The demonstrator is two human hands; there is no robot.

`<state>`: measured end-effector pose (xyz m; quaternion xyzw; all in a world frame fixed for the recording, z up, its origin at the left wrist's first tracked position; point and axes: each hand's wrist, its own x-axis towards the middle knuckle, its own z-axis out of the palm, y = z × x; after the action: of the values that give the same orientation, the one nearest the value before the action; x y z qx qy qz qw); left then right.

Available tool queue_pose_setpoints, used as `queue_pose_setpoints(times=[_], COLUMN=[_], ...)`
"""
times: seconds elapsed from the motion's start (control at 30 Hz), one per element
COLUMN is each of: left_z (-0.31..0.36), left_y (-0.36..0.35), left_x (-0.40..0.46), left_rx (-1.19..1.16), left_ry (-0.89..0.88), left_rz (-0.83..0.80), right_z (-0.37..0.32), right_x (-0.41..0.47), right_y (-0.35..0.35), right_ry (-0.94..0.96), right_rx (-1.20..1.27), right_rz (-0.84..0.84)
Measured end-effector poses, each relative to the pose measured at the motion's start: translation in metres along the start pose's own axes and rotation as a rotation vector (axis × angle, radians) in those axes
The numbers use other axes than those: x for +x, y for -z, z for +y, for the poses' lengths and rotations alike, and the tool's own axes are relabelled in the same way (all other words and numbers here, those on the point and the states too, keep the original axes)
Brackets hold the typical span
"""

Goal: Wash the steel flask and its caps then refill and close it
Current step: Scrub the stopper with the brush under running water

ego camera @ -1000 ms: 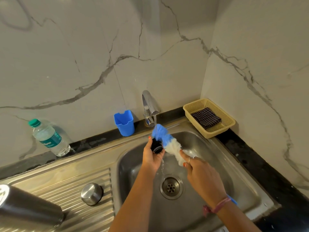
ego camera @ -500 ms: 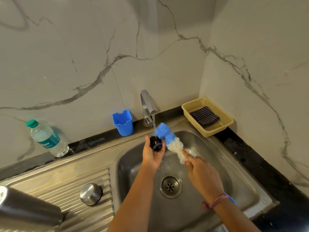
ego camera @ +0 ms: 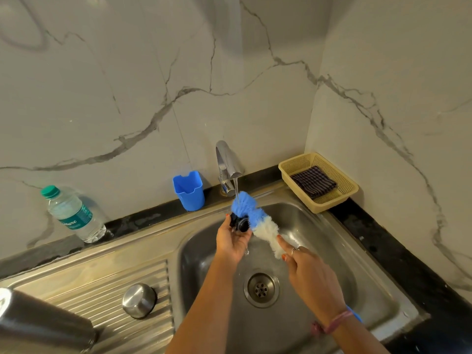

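Observation:
My left hand [ego camera: 233, 241] holds a small black inner cap [ego camera: 239, 223] over the sink, under the running tap [ego camera: 226, 164]. My right hand [ego camera: 310, 272] grips a bottle brush [ego camera: 258, 221] with a blue tip and white bristles, pressed against the cap. The brush handle is hidden inside my fist. A domed steel outer cap [ego camera: 139, 300] sits upside down on the ribbed drainboard. The steel flask [ego camera: 38, 325] lies at the lower left edge, partly out of frame.
The steel sink basin [ego camera: 357, 272] has a drain [ego camera: 261, 290] in its middle. A blue plastic cup [ego camera: 189, 190] and a water bottle [ego camera: 74, 215] stand on the black ledge. A yellow basket [ego camera: 342, 185] with a folded dark cloth sits in the right corner.
The brush tip has slid up and left across the cap under the water stream. Both hands stay over the basin; the view shifted slightly.

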<state>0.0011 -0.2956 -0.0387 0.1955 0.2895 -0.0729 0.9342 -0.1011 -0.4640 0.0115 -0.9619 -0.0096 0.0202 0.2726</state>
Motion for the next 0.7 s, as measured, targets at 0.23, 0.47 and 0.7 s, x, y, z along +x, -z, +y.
queue_pose_setpoints(times=[0.23, 0.47, 0.7], left_z=[-0.004, -0.004, -0.004], left_y=[-0.001, -0.001, -0.003], left_x=[-0.002, -0.002, -0.001], left_rx=[0.047, 0.014, 0.045], left_ry=[-0.046, -0.021, -0.053], left_rz=[-0.053, -0.056, -0.058], right_z=[-0.002, -0.001, 0.001], right_x=[-0.003, -0.001, 0.003], right_y=[0.001, 0.002, 0.004], right_ry=[0.035, 0.025, -0.017], right_rx=[0.005, 0.025, 0.058], right_rz=[-0.001, 0.007, -0.015])
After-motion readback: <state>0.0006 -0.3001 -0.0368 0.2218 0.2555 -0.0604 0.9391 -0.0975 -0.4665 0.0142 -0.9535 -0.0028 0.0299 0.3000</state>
